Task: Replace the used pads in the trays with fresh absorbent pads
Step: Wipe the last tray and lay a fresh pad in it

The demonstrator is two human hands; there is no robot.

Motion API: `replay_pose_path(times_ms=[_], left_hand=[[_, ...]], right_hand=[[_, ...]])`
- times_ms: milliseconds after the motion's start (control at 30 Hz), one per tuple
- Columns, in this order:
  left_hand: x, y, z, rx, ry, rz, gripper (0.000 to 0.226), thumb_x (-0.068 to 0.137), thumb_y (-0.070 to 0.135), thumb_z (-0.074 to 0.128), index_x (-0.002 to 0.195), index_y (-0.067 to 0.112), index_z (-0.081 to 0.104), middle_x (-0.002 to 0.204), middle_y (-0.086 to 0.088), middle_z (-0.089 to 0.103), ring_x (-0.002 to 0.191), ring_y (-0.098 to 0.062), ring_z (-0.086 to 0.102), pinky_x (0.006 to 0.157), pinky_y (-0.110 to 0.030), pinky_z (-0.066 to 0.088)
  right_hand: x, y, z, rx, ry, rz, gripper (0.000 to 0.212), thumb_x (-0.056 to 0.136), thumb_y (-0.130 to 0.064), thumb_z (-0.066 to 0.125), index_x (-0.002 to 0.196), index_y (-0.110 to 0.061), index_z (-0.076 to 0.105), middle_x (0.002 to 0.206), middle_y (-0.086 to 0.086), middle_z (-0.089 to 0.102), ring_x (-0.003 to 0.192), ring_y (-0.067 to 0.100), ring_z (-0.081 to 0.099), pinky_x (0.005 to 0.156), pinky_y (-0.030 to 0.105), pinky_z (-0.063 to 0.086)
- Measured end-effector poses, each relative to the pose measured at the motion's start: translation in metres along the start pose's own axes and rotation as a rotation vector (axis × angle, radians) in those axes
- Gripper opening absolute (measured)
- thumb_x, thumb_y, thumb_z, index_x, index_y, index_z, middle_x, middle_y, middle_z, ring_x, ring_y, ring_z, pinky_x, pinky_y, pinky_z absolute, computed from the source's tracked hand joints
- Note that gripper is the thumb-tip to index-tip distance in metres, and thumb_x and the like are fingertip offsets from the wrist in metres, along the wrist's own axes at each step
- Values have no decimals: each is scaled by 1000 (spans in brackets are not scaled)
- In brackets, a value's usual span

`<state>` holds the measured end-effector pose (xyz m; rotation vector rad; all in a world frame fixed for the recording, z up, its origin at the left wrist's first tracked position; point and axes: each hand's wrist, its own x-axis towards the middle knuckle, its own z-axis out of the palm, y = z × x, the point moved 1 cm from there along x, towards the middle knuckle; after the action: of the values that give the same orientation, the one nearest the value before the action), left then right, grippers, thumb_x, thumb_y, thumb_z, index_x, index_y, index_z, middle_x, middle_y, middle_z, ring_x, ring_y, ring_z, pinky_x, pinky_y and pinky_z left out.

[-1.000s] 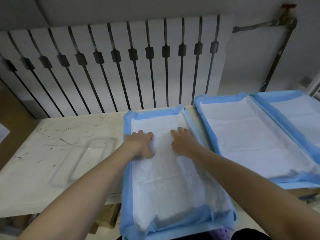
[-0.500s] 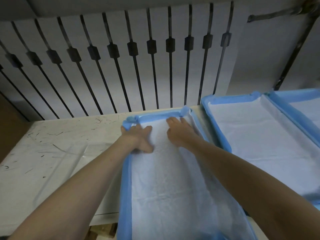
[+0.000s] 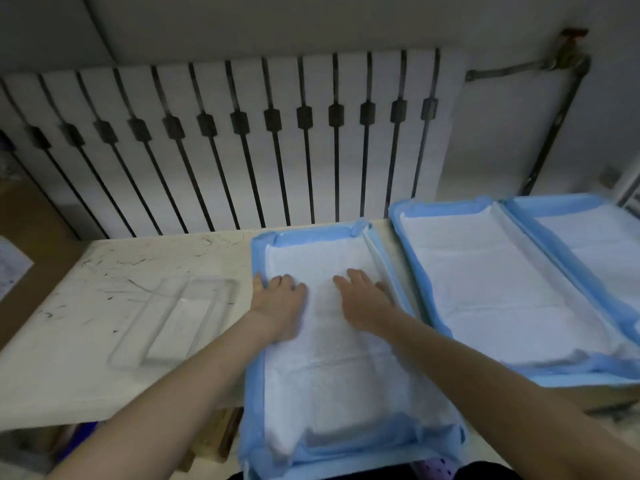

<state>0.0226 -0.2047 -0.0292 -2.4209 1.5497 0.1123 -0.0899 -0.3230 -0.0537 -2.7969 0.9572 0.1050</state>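
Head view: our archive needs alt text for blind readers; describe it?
The left hand and right hand press a white, blue-edged pad flat in the nearest tray. Two lined trays sit right of it, a clear tray left.

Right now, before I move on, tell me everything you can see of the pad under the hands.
The pad is a rectangle with a white, quilted-looking absorbent middle and a thin blue, plastic-like border. It lies lengthwise in the nearest tray, which it hides, on the table, with its blue edges turned up at the sides. The far end looks smooth, and the near end is bunched and wrinkled. The left hand and right hand press flat on its far half.
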Motion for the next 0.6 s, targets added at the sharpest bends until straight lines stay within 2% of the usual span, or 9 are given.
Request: replay_pose_path(times_ms=[133, 267, 367, 467, 533, 600], left_hand=[[-60, 29, -1, 8, -81, 73, 55, 84, 24, 57, 134, 20, 35, 128, -9, 39, 123, -30, 43, 110, -62, 6], [-108, 39, 3, 97, -157, 55, 71, 83, 25, 59, 144, 17, 23, 139, -9, 34, 129, -29, 40, 112, -61, 3], [-128, 37, 11, 157, -267, 15, 92, 84, 39, 57, 151, 10, 1, 156, -9, 11, 143, -27, 19, 111, -63, -1], [-135, 34, 14, 150, -379, -34, 95, 89, 45, 47, 149, 8, -17, 159, -5, -15, 147, -22, -5, 111, -64, -5], [-137, 33, 13, 137, -397, -58, 92, 90, 43, 44, 148, 8, -18, 158, -4, -18, 147, -21, -8, 111, -64, -6], [-138, 36, 9, 128, -384, -73, 89, 89, 39, 46, 150, 7, -11, 159, -6, -10, 147, -23, -1, 111, -64, -3]], right_hand=[[-63, -9, 9, 30, -85, -99, 55, 96, -10, 34, 147, -25, 21, 156, 6, 8, 145, 22, 5, 111, 54, 19], [-119, -4, 22, 24, -147, -97, 54, 97, -10, 34, 147, -24, 19, 157, 7, 6, 143, 28, 9, 110, 51, 27], [-149, 8, 27, -32, -148, -3, 53, 93, -7, 40, 142, -19, 24, 148, 15, 16, 134, 38, 23, 106, 51, 32], [-171, 12, 18, -33, -155, 47, 40, 92, -5, 41, 132, -9, 39, 134, 20, 37, 122, 36, 41, 101, 41, 37], [-182, 9, 6, -82, -131, 55, 31, 93, -3, 41, 123, -6, 49, 128, 16, 49, 116, 31, 51, 94, 36, 43], [-192, 2, -5, -171, -93, 42, 27, 95, -7, 41, 120, -7, 53, 124, 12, 55, 113, 28, 55, 88, 35, 45]])
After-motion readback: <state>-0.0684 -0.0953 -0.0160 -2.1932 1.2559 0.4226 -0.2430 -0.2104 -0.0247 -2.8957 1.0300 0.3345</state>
